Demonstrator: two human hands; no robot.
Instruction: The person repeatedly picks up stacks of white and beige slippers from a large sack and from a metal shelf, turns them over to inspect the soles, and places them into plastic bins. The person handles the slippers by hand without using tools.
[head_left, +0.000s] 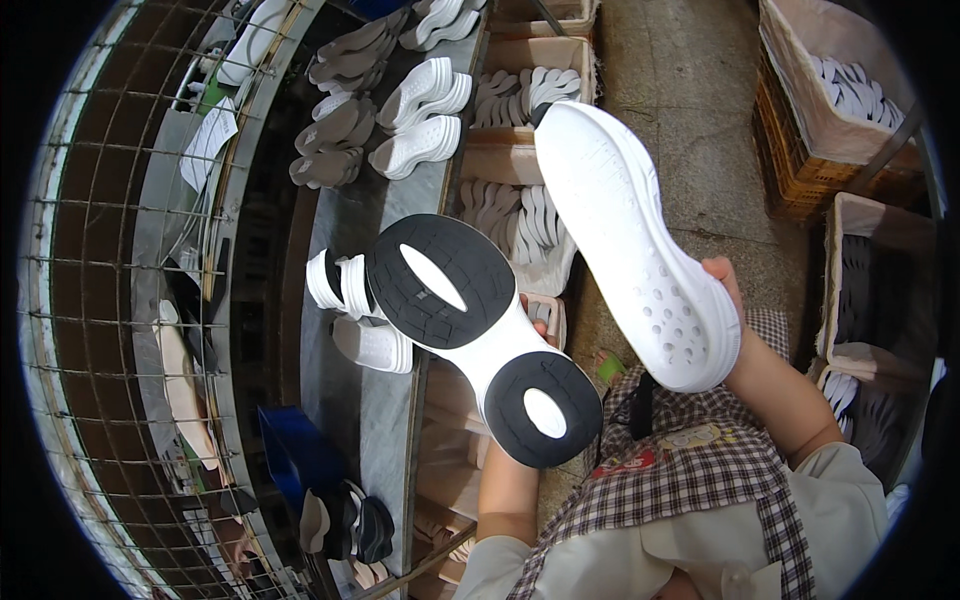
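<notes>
Though part-hidden, hands [540,313] [725,285] half-curled (seemingly): left on black-patched sole [485,345], right on white sole [632,240].

Wire mesh [136,205] at left, orange crate [783,145] at right
A white paper sheet [210,143] shows behind the mesh; a blue bin [276,455] sits by the grey bench [385,425]; stained floor [685,100] stretches toward the crate.

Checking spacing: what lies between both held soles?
In the head view, left fingers, with bins and floor behind, show between the white sole and treaded sole.

The apron [705,480] is checked brown and white. Above it, an all-white sole [635,240] is seen; above left, a black-and-white sole [478,352].
</notes>
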